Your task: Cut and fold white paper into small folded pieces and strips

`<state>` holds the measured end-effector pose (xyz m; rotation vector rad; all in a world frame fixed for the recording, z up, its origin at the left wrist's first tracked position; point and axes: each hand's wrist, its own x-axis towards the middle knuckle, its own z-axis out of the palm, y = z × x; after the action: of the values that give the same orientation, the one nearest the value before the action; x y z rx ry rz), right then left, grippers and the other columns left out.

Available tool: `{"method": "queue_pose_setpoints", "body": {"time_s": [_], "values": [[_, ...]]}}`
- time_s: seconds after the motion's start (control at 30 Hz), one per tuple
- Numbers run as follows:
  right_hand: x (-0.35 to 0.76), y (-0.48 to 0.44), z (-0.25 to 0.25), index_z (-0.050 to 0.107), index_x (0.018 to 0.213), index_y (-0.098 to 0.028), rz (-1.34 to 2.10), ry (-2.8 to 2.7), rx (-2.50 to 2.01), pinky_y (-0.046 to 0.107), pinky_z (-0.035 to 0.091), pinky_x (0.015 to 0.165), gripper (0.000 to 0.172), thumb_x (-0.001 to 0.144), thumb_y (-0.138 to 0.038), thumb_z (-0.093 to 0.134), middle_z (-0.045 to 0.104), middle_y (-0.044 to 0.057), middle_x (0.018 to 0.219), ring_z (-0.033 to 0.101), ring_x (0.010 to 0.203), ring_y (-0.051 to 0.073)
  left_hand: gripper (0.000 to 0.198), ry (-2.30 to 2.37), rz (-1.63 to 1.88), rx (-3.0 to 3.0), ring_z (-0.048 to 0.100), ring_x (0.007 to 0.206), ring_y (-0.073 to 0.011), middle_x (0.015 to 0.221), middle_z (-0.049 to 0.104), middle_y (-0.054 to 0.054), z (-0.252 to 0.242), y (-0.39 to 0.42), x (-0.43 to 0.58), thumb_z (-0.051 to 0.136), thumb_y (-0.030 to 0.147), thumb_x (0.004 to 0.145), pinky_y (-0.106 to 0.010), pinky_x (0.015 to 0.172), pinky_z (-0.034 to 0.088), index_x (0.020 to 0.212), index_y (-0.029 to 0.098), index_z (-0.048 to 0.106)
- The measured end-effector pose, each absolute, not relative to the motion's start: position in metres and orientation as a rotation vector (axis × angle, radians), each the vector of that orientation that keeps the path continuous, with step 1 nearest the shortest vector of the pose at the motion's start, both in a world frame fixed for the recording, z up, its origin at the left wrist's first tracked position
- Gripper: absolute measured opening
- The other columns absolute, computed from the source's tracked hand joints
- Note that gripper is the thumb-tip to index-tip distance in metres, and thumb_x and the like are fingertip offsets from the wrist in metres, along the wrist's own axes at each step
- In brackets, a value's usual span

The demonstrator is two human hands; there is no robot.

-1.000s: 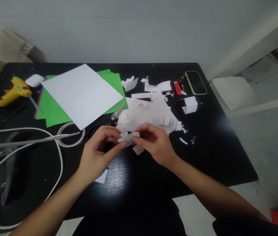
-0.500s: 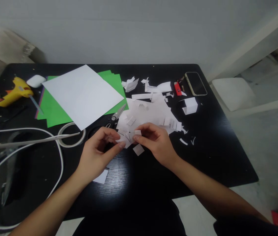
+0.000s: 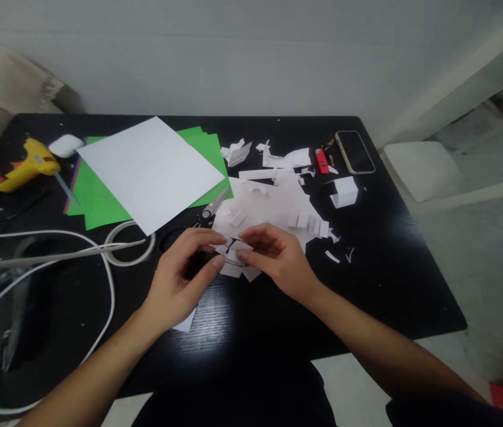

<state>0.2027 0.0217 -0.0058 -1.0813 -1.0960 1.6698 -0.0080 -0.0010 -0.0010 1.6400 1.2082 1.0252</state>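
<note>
My left hand [image 3: 178, 273] curves around the left side of some small folded pieces of white paper [image 3: 234, 252], thumb and fingertips at their edges. From the right, my right hand [image 3: 280, 255] grips the same small pieces between thumb and fingers. How the pieces fit together is partly hidden by my fingertips. Just below them, another small white paper square [image 3: 251, 273] shows on the black table. Behind my hands lies a larger white sheet [image 3: 273, 201] strewn with paper scraps. Beyond my left fingers rest scissors [image 3: 212, 209], with their handles partly hidden.
Left on the black table [image 3: 367, 296] are a yellow glue gun [image 3: 33, 166], green sheets [image 3: 100, 210] under a white sheet [image 3: 151, 172], a tape roll [image 3: 111, 255] and a white cable [image 3: 111, 296]. Rightward are a folded paper piece [image 3: 346, 191], a red lighter [image 3: 321, 161] and a phone [image 3: 355, 152].
The small paper pieces between my hands have come together and now lie flatter. My right hand has shifted slightly left and down, while my left fingers have stretched over the pieces.
</note>
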Motion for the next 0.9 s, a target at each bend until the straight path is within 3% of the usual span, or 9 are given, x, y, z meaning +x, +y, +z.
{"method": "queue_pose_setpoints", "body": {"time_s": [0.17, 0.43, 0.63, 0.9], "values": [[0.2026, 0.0199, -0.0071, 0.076, 0.098, -0.025, 1.661, -1.151, -1.097, 0.034, 0.063, 0.083, 0.026, 0.077, -0.03, 0.091, 0.076, 0.001, 0.092, 0.073, 0.087, 0.018, 0.007, 1.204, 0.932, 1.602, 0.067, 0.092, -0.0192, 0.097, 0.071, -0.003, -0.0012, -0.0011, -0.0052, 0.066, 0.028, 0.098, -0.033, 0.085, 0.053, 0.098, 0.023, 0.071], [0.2028, 0.0219, -0.0062, 0.077, 0.097, -0.024, 1.66, -1.16, -1.1, 0.033, 0.061, 0.081, 0.029, 0.074, -0.032, 0.093, 0.076, 0.001, 0.095, 0.072, 0.09, 0.018, 0.016, 1.285, 0.927, 1.336, 0.062, 0.071, -0.0162, 0.079, 0.07, -0.001, 0.0008, 0.0018, -0.0047, 0.071, 0.036, 0.092, -0.027, 0.064, 0.048, 0.087, 0.022, 0.074], [0.2035, 0.0231, -0.0087, 0.078, 0.098, -0.024, 1.655, -1.18, -1.078, 0.033, 0.059, 0.084, 0.027, 0.074, -0.028, 0.091, 0.077, 0.001, 0.094, 0.072, 0.092, 0.018, 0.018, 1.301, 0.91, 1.236, 0.062, 0.074, -0.0152, 0.081, 0.072, -0.001, 0.0003, 0.0032, -0.0076, 0.072, 0.038, 0.092, -0.026, 0.069, 0.049, 0.087, 0.021, 0.075], [0.204, 0.0237, -0.0089, 0.08, 0.089, -0.023, 1.625, -1.193, -1.126, 0.034, 0.06, 0.083, 0.014, 0.079, -0.032, 0.086, 0.077, 0.001, 0.088, 0.072, 0.085, 0.017, 0.01, 1.248, 0.966, 1.25, 0.064, 0.075, -0.0135, 0.082, 0.071, 0.001, 0.0015, 0.0021, -0.0042, 0.077, 0.028, 0.087, -0.025, 0.072, 0.052, 0.096, 0.022, 0.074]]}}
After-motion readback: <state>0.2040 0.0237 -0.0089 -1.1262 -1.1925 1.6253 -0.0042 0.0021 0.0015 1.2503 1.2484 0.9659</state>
